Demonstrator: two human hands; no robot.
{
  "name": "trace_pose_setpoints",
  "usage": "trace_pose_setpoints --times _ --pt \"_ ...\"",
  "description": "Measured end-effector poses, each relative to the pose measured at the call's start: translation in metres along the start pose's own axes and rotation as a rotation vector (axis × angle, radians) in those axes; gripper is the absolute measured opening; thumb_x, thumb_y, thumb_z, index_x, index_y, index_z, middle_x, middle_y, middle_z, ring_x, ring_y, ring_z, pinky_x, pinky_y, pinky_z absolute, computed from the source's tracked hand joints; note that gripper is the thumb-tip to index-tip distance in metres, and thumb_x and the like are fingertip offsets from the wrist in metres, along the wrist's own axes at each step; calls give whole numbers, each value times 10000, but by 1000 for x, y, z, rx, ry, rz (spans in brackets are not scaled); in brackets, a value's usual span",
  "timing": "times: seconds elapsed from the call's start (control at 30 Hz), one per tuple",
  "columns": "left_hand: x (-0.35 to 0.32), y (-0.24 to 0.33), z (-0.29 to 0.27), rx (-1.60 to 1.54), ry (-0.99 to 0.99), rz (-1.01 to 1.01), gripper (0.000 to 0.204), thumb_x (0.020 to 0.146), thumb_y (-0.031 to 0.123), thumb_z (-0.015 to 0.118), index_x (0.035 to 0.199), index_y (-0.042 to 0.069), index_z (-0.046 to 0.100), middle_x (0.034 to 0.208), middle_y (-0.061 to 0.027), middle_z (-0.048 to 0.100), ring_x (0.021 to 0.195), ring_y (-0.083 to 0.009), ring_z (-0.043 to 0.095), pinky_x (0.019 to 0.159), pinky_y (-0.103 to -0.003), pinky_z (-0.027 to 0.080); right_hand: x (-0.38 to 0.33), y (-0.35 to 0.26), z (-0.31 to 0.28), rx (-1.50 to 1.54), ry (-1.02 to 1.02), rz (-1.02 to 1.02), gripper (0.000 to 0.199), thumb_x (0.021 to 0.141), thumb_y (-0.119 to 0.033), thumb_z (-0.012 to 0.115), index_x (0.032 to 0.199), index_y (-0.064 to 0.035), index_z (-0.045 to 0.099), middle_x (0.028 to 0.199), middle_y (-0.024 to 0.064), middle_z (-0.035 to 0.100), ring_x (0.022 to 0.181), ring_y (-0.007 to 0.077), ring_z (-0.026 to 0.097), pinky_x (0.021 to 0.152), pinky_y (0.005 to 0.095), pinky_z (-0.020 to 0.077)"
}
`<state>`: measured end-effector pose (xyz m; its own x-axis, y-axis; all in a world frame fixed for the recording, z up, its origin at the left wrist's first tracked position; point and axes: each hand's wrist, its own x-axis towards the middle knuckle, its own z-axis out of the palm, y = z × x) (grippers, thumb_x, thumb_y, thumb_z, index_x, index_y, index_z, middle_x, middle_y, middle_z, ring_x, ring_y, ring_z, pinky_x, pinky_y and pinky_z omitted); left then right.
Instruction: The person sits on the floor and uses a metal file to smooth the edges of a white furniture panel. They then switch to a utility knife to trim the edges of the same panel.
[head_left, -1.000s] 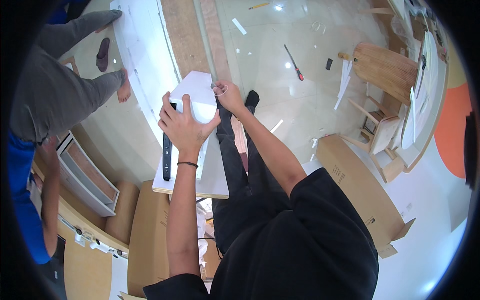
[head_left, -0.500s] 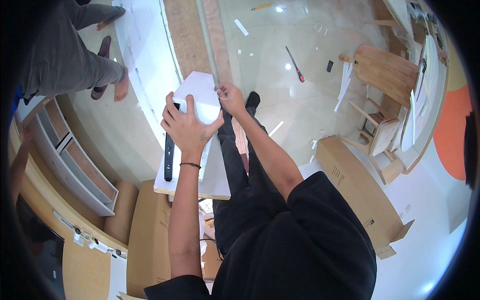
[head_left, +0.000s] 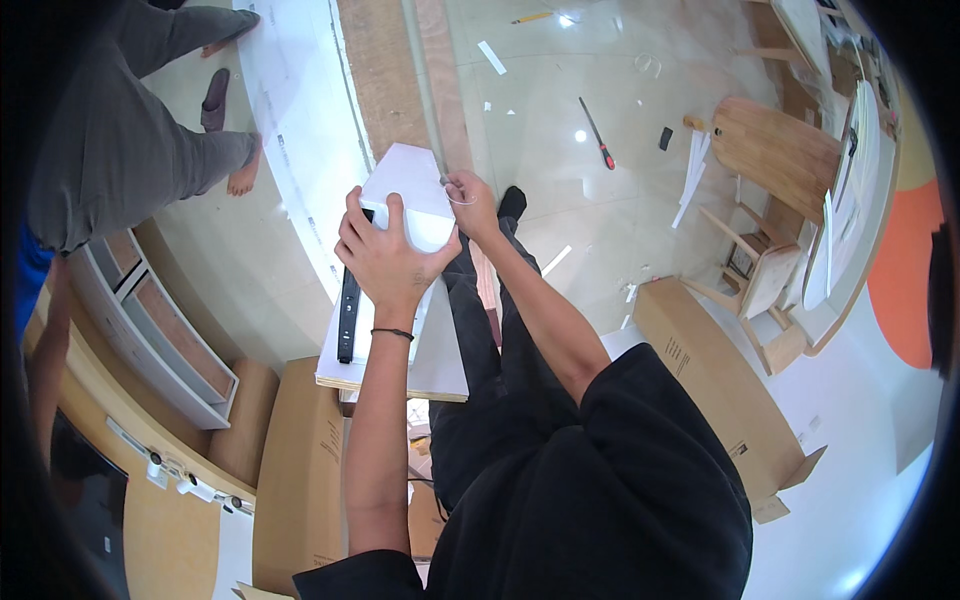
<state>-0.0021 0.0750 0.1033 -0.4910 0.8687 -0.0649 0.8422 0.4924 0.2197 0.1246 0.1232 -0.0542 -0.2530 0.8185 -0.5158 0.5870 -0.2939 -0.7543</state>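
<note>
Here, the head view, the only 1 supplied, looks straight down on a standing person in black clothing.

Holding: the left hand (head_left: 385, 255) lies palm-down with its fingers curled over the upper end of 1 white panel (head_left: 410, 200), gripping it. This grip appears to steady the panel, which rests flat on top of a cardboard box (head_left: 295, 470). 1 black metal rail (head_left: 347, 305) lies along the panel's left edge, just beside the left hand; its lengthwise placement suggests a fitted slide. The right hand (head_left: 470, 195) sits at the panel's upper right corner, fingertips pinched on a thin clear loop (head_left: 458, 195), probably wrapping or a tie; its material cannot be confirmed.

Count:
- Own hands: 2, both closed on something.
- White panel: 1.
- Black rail: 1.
- Wrist band on the left wrist: 1.
- Cardboard boxes: 2, the second (head_left: 720, 380) lying on the floor to the right, well apart.
- Red-handled tool (head_left: 597, 135): 1, on the glossy floor, untouched.
- Wooden chair (head_left: 765, 190): 1, far right.
- Second person in grey trousers (head_left: 120, 150): 1, upper left, beside a long white board (head_left: 295, 130) on the floor.
</note>
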Motion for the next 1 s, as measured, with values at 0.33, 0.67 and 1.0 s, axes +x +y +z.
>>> trace_pose_setpoints --times 0.33,0.67,1.0 --pt "0 -2 -1 -15 11 4 715 596 605 748 1087 101 621 1345 -197 422 1050 -376 472 829 -452 377 -21 -46 -28 64 -64 12 151 915 -70 620 1026 23 662 932 144 689 761 230 679 696 331 516" --pt "1 -2 -3 -12 -9 -9 714 605 621 735 1087 104 629 1347 -190 422 1056 -374 469 840 -441 363 -34 -68 -45 92 -131 40 168 932 -55 605 1067 40 638 930 111 676 721 148 633 662 290 498" --pt "0 -2 -3 -23 -4 -13 709 613 612 736 1091 98 640 1351 -201 424 1076 -375 477 855 -442 367 -48 -74 -51 191 -102 18 140 926 -27 603 1039 45 640 883 99 658 715 130 614 642 283 486"
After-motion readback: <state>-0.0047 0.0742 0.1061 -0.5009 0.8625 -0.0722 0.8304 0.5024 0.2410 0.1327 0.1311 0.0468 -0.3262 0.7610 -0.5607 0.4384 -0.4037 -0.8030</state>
